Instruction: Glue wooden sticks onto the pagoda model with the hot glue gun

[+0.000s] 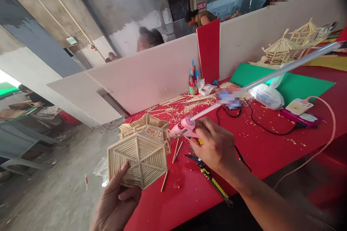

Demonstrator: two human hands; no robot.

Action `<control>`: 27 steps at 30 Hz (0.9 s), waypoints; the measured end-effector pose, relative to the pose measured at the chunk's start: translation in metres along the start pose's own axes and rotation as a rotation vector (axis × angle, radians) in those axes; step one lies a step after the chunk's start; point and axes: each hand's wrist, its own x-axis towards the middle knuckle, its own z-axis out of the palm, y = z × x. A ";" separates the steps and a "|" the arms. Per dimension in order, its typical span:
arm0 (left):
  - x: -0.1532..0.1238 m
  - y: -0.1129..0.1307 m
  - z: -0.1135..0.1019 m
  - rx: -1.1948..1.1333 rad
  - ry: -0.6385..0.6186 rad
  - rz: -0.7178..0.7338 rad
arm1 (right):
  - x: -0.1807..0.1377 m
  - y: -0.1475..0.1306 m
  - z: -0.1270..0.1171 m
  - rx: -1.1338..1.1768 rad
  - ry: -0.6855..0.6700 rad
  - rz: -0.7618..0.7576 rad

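Observation:
My left hand [119,195] grips a hexagonal panel of thin wooden sticks [139,158] by its lower left edge, thumb on its face. Sticks cross at the panel's middle like spokes. In my right hand [217,148] is a pink hot glue gun [185,127], with a long clear glue stick [260,79] running out of its back to the upper right. The gun's nozzle points left, close to the panel's upper right corner; whether it touches cannot be seen. Behind the panel sits another stick-built piece [146,121] with curved edges, partly hidden.
Yellow-and-black pliers [211,180] lie on the red table [162,209]. Loose sticks [176,103] and shavings are scattered toward the white partition [151,75]. A pen cup [193,87], green board [303,83], plastic bag [267,95], power strip [300,117] with cords and stick pavilion models [282,50] stand farther back.

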 end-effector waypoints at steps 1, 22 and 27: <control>0.000 0.000 0.000 -0.002 0.004 -0.005 | 0.000 0.000 0.000 -0.001 -0.006 0.003; 0.013 -0.002 -0.022 0.004 -0.200 0.019 | -0.003 0.005 -0.006 0.039 0.044 0.052; 0.024 -0.018 -0.033 -0.041 -0.460 0.018 | -0.008 0.009 -0.004 0.088 0.134 0.103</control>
